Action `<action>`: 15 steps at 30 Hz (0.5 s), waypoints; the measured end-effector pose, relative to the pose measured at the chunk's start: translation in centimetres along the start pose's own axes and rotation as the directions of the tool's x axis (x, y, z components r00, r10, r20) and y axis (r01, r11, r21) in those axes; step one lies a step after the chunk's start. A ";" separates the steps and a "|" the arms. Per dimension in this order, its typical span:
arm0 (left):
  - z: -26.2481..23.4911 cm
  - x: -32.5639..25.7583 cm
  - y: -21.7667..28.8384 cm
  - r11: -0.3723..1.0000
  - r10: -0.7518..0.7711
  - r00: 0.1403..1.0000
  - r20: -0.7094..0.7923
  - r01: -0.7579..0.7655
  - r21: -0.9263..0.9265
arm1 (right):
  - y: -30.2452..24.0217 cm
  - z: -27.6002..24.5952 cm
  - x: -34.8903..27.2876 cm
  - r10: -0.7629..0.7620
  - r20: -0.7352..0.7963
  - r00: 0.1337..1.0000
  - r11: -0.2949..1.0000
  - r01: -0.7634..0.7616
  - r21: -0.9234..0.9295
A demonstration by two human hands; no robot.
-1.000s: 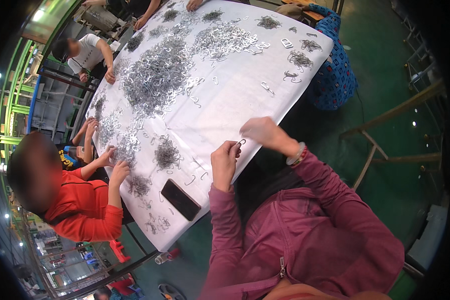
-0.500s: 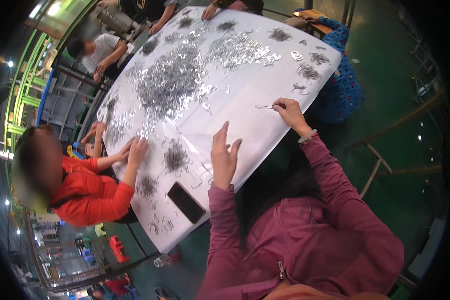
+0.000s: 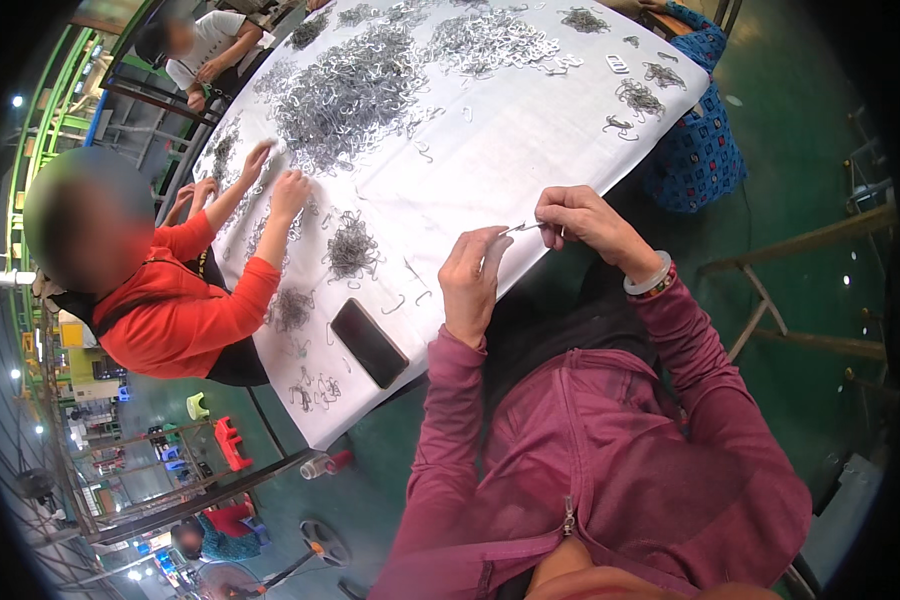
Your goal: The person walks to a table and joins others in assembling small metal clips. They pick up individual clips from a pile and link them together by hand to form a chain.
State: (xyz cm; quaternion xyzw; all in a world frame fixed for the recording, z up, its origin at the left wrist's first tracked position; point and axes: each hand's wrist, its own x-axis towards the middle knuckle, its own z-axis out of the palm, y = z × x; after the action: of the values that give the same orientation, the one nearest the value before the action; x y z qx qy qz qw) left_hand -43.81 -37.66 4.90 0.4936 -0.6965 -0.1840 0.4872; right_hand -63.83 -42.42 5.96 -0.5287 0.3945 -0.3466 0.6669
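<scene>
Since half a second ago the right hand (image 3: pixel 582 220), which had reached far out over the white table (image 3: pixel 490 160), has come back to the near edge, and the left hand (image 3: pixel 470 282) has risen to meet it. Between them is a small metal clip (image 3: pixel 522 228), thin and silvery. Its long axis runs left to right, tilted slightly up toward the right hand. Right thumb and forefinger are pinched shut on its right end; the left fingers are curled close, their tips at its left end, though whether they grip it or only touch it cannot be told. Both hands hang just over the table's near edge, with green floor beyond to the right and open white cloth in front. A black phone (image 3: pixel 368 342) lies to the left near that edge, and a little heap of clips (image 3: pixel 352 246) lies beyond it. Farther off is a large heap of clips (image 3: pixel 355 90). A person in red (image 3: pixel 185 310) works at the left side.
</scene>
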 end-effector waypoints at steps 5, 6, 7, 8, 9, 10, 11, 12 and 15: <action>-0.2 -0.7 0.9 0.987 -0.124 0.992 -0.018 0.122 -0.105 | -0.6 1.1 -0.4 0.025 -0.023 0.999 0.997 -0.024 0.072; -0.3 -0.8 1.1 0.983 -0.145 0.989 -0.022 0.141 -0.120 | -0.7 1.1 -0.5 0.021 -0.017 1.000 0.997 -0.020 0.074; -0.3 -0.9 1.4 0.977 -0.169 0.985 -0.024 0.165 -0.132 | -0.8 1.1 -0.6 0.016 -0.013 1.000 0.997 -0.015 0.075; -0.4 -1.0 1.6 0.972 -0.189 0.981 -0.029 0.183 -0.144 | -0.9 1.3 -0.7 0.020 -0.010 1.000 0.996 -0.019 0.091; -0.5 -1.0 1.8 0.967 -0.212 0.977 -0.023 0.206 -0.148 | -0.9 1.3 -0.8 0.023 -0.011 1.000 0.994 -0.022 0.107; -0.5 -1.0 2.0 0.963 -0.230 0.973 -0.017 0.225 -0.151 | -0.9 1.4 -0.9 0.014 -0.017 1.000 0.992 -0.012 0.127; -0.6 -1.0 2.2 0.958 -0.247 0.969 -0.011 0.243 -0.154 | -0.9 1.5 -1.0 0.033 -0.019 0.999 0.987 -0.029 0.157; -0.5 -0.9 2.5 0.963 -0.231 0.973 -0.011 0.227 -0.146 | -0.9 1.5 -1.0 0.039 -0.025 0.999 0.981 -0.034 0.191; -0.1 -0.9 3.4 0.980 -0.182 0.983 -0.008 0.180 -0.089 | -0.9 1.3 -0.9 0.041 -0.042 0.998 0.961 -0.028 0.275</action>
State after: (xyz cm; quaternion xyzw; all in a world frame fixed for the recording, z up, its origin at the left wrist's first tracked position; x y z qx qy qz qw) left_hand -45.46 -35.38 7.03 0.5345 -0.6361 -0.2539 0.4952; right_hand -63.09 -41.19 7.16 -0.4160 0.3675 -0.3984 0.7302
